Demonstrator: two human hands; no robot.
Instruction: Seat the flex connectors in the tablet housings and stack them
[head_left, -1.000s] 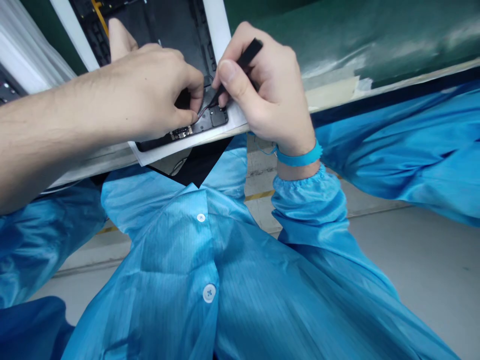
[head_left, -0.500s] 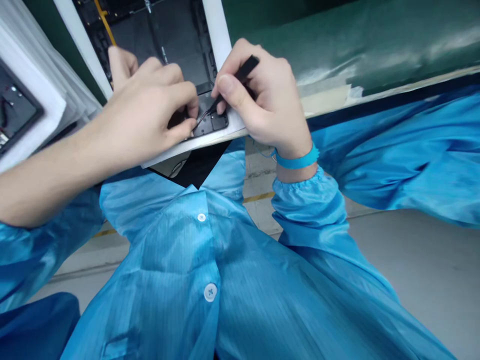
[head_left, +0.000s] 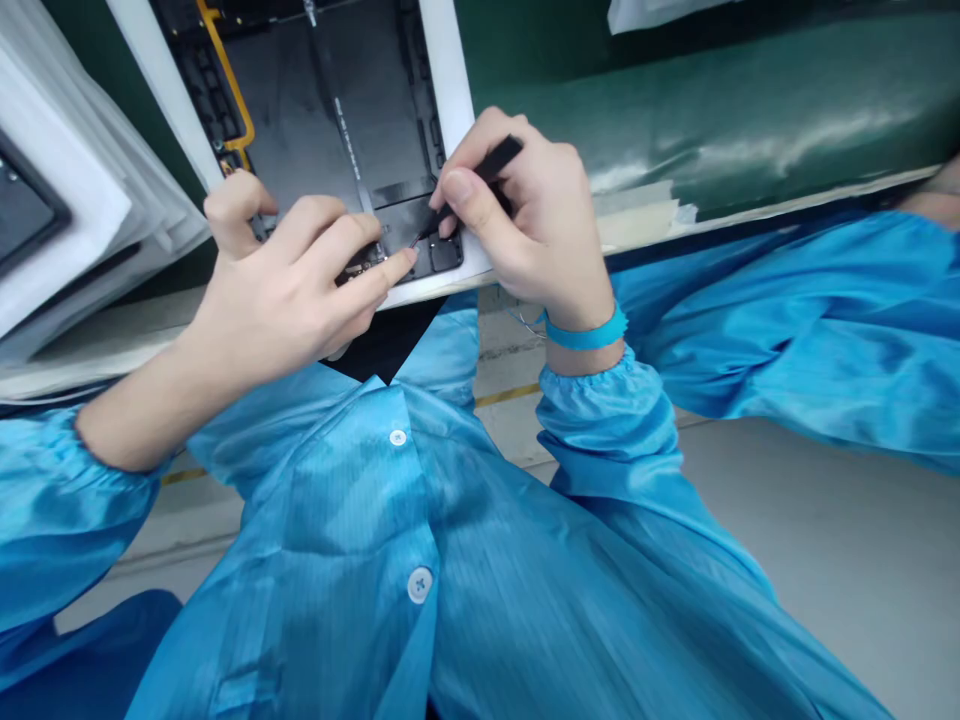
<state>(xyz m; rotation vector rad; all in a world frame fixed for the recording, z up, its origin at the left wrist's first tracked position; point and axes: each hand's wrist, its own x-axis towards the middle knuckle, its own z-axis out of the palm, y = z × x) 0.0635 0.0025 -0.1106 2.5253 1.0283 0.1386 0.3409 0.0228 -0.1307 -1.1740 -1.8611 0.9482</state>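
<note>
My right hand (head_left: 525, 215) was clenched on black tweezers (head_left: 480, 175), held pen-like to reach a fine wire (head_left: 415, 241) on the near end of the dark tablet panel (head_left: 330, 110), while my left hand (head_left: 296, 275) lay beside the wire, apparently steadying things, its grip unclear to me.

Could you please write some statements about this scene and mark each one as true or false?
1. The right hand holds a slim black tool. True.
2. The blue wrist strap is on the left wrist. False: it is on the right wrist.
3. The left hand reaches onto a dark electronic panel. True.
4. The person wears a white coat. False: it is a blue buttoned coat.
</note>
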